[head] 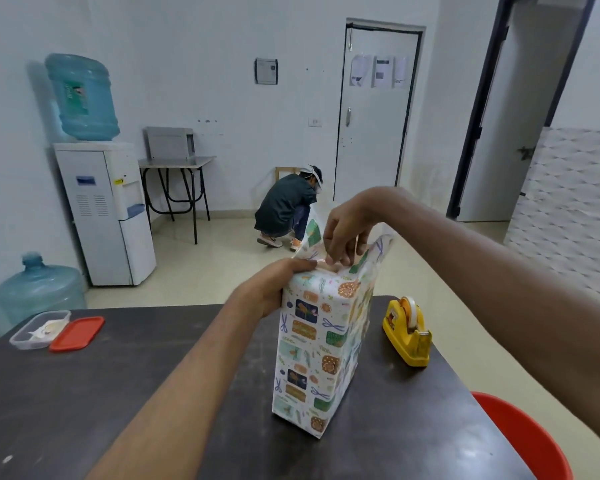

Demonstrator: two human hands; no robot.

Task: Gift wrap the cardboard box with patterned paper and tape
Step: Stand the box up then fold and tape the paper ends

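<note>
The box (312,355) stands upright on end on the dark table (84,403), covered in white patterned paper. At its top the paper flaps (378,247) stick up loose. My left hand (274,285) grips the box's upper left edge, thumb lying across the top. From above, my right hand (343,233) reaches down, and its fingertips press the folded paper at the top end. A yellow tape dispenser (409,334) with a roll of tape sits on the table to the right of the box.
A clear plastic container (39,330) and its red lid (77,334) lie at the table's far left. A red chair (527,441) stands at the lower right. A water dispenser (104,209) and a crouching person (288,209) are beyond the table.
</note>
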